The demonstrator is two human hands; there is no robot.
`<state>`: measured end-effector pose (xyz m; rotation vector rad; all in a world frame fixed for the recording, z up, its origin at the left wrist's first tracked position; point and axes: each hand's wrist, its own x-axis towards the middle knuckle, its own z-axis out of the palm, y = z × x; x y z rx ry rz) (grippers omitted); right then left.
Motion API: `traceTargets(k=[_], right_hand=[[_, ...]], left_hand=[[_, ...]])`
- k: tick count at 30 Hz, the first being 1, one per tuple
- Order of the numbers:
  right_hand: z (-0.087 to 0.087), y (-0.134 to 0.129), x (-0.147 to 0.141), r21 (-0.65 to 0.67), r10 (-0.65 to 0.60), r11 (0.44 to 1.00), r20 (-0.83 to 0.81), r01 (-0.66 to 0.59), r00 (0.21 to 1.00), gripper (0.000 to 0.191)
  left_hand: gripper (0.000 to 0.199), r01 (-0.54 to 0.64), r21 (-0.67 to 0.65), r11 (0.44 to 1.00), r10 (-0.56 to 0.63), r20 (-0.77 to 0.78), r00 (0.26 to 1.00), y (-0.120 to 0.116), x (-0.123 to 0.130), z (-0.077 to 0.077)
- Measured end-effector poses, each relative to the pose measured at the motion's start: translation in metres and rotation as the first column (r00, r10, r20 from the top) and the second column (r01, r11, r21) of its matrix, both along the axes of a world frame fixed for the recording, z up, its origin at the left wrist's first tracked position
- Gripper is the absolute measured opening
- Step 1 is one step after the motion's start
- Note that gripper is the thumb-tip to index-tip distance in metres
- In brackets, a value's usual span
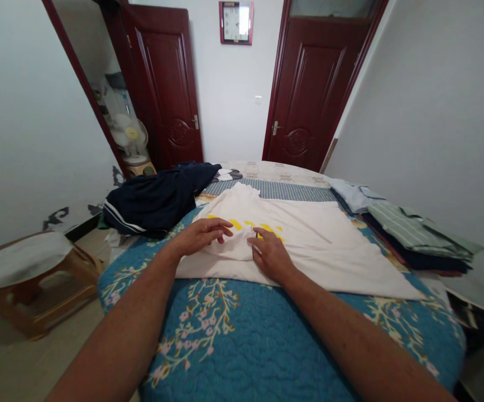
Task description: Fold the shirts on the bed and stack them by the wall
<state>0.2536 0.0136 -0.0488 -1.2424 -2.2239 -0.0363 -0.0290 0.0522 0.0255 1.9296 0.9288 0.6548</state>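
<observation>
A white garment (308, 245), which looks like a T-shirt with a yellow print, lies spread on the blue floral cloth. Its left part is rumpled, and a ruffled edge points away from me. My left hand (202, 234) hovers over the print, fingers stretched out and slightly bent, holding nothing. Close beside it, my right hand (272, 257) rests on the fabric with its fingers bent and apart. A small gathered fold of the garment lies between the two hands. The right fingertips are at the print, partly covering it.
A dark navy garment (153, 198) with white stripes lies heaped at the left. Folded clothes (413, 231) are stacked along the right edge. The blue floral cloth (245, 340) covers the rounded table. A wooden stool (44, 296) stands on the floor at the left.
</observation>
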Motion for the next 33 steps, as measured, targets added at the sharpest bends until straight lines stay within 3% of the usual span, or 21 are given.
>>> traceTargets(k=[3, 5, 8, 13, 18, 26, 28, 33], right_hand=[[0.001, 0.001, 0.0, -0.021, 0.0, 1.0, 0.028, 0.0, 1.0, 0.026], [0.002, 0.0, 0.001, -0.016, 0.02, 1.0, 0.025, -0.02, 0.999, 0.032], [0.003, -0.001, 0.002, 0.011, 0.112, 0.994, 0.048, -0.113, 0.993, 0.049], [0.006, 0.001, -0.001, 0.046, 0.225, 0.972, 0.088, -0.23, 0.97, 0.024], [0.017, -0.008, -0.015, 0.113, 0.191, 0.974, 0.071, -0.198, 0.979, 0.024], [0.023, -0.025, -0.013, -0.077, 0.305, 0.952, 0.198, -0.295, 0.932, 0.017], [0.021, -0.02, -0.005, -0.069, 0.255, 0.966, 0.119, -0.249, 0.96, 0.018], [0.016, -0.001, 0.014, -0.032, -0.052, 0.998, -0.059, 0.051, 0.997, 0.031]], left_hand=[[0.052, -0.149, 0.003, 0.989, 0.149, 0.068, 0.987, 0.008, -0.018, -0.004], [0.049, -0.18, -0.011, 0.984, 0.18, 0.016, 0.984, 0.012, -0.031, -0.006], [0.044, -0.151, 0.008, 0.988, 0.151, -0.162, 0.975, 0.014, -0.043, -0.01], [0.043, -0.108, 0.026, 0.994, 0.111, -0.27, 0.956, 0.015, -0.046, -0.015], [0.043, -0.069, -0.03, 0.997, 0.056, -0.329, 0.943, 0.017, -0.048, -0.019], [0.041, -0.05, 0.039, 0.998, 0.062, -0.394, 0.917, 0.014, -0.048, -0.017], [0.041, -0.048, 0.051, 0.998, 0.065, -0.409, 0.91, 0.014, -0.048, -0.017], [0.047, -0.033, 0.034, 0.999, 0.045, -0.453, 0.89, 0.011, -0.048, -0.012]])
